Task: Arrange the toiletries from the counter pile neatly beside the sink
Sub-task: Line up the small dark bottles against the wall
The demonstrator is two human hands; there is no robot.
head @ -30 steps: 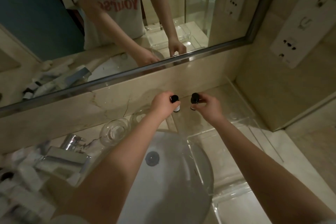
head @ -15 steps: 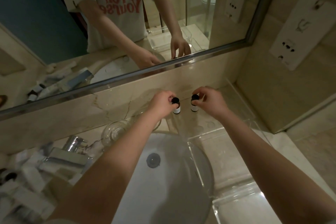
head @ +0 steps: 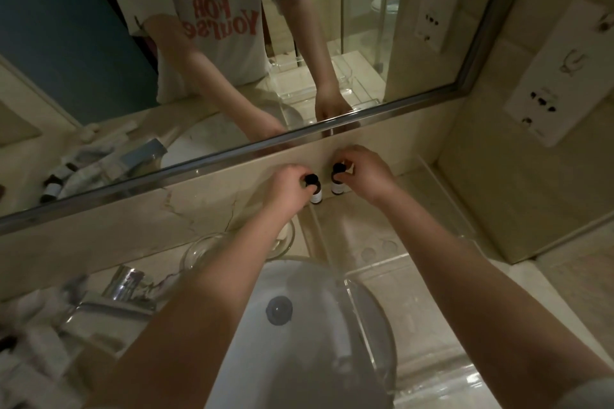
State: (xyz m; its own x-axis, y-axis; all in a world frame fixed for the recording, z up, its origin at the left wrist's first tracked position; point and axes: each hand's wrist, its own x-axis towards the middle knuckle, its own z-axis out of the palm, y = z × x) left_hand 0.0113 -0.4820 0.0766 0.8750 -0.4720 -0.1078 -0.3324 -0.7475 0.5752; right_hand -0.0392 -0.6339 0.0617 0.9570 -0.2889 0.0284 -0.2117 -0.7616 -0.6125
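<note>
Two small dark bottles with black caps and white labels stand upright side by side at the back of a clear acrylic tray [head: 432,262], against the wall under the mirror. My left hand [head: 287,189] grips the left bottle [head: 315,194] at its cap. My right hand [head: 363,173] pinches the cap of the right bottle [head: 336,186]. The pile of toiletries [head: 30,352], white tubes and small bottles, lies blurred at the far left of the counter.
A white round sink [head: 299,325] with a drain plug sits below my arms. A chrome tap [head: 123,285] stands left of it, with two glass tumblers [head: 199,249] behind. A socket panel [head: 564,73] hangs on the right wall.
Both hands have pushed the two bottles farther back to the wall and set them closer together. The bottles now stand on the tray.
</note>
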